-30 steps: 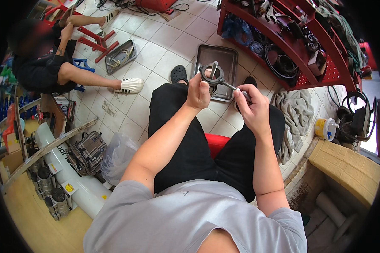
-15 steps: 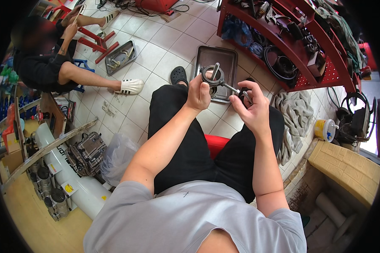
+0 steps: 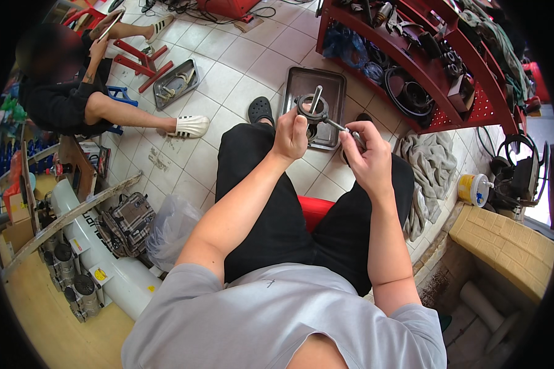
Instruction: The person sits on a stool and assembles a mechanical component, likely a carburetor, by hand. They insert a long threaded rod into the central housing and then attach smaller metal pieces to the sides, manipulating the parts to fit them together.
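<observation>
Viewing the work from above, we saw the left hand (image 3: pixel 289 138) curled closely around the side of a dark grey metal ring-shaped part (image 3: pixel 324 116). A silver cylindrical metal pin (image 3: pixel 316 98) stood slightly tilted out of its opening; we could not tell whether it was fixed there. From the part's right side a slender grey metal rod (image 3: pixel 335 125) ran to the right hand (image 3: pixel 369 152), whose thumb and forefinger were drawn narrow on its outer end; what the other fingers did, we could not make out. The part was held in the air, overlapping in our view the near left corner of a shallow rectangular grey metal tray (image 3: pixel 330 86) on the white tiled floor (image 3: pixel 243 83). A dark perforated clog (image 3: pixel 261 109) stood just beside the tray's left edge.

We judged the step in hand to be a fingertip turning or adjusting of the rod against a steadied ring. The next move, in our judgement, called for a firm left grip and a light, well-aligned right pinch.

Compared with the frame half a second earlier, the right fingers, then spread more widely, had closed in on the rod, and the pin's tip sat slightly higher in view. The left hand had barely moved.
</observation>
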### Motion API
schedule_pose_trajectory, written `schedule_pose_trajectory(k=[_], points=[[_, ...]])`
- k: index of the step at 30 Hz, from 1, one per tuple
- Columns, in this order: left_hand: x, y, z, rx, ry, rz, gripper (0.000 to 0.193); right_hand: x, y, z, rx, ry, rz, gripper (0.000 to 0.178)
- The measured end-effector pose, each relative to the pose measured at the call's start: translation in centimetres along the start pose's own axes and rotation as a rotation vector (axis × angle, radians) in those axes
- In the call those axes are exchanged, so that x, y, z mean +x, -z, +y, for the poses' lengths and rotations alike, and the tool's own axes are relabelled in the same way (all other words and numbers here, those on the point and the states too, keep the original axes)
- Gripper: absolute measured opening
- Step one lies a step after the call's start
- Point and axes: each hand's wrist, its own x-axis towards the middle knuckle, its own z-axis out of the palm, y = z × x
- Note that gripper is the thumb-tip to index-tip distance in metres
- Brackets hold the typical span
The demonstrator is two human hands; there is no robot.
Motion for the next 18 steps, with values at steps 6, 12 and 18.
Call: schedule_pose_trajectory(k=[6, 12, 18], points=[[0.2, 0.1, 0.7, -0.004, 0.032, -0.042, 0.058, 0.2, 0.5, -0.9, -0.048, -0.047, -0.030, 0.023], [0.6, -0.4, 1.3, -0.052, 0.087, -0.005, 0.055, 0.3, 0.1, 0.1, -0.075, -0.067, -0.030, 0.026], [0.5, -0.7, 1.3, 0.005, 0.178, -0.015, 0.056, 0.4, 0.0, 0.3, -0.059, -0.093, -0.043, 0.024]])
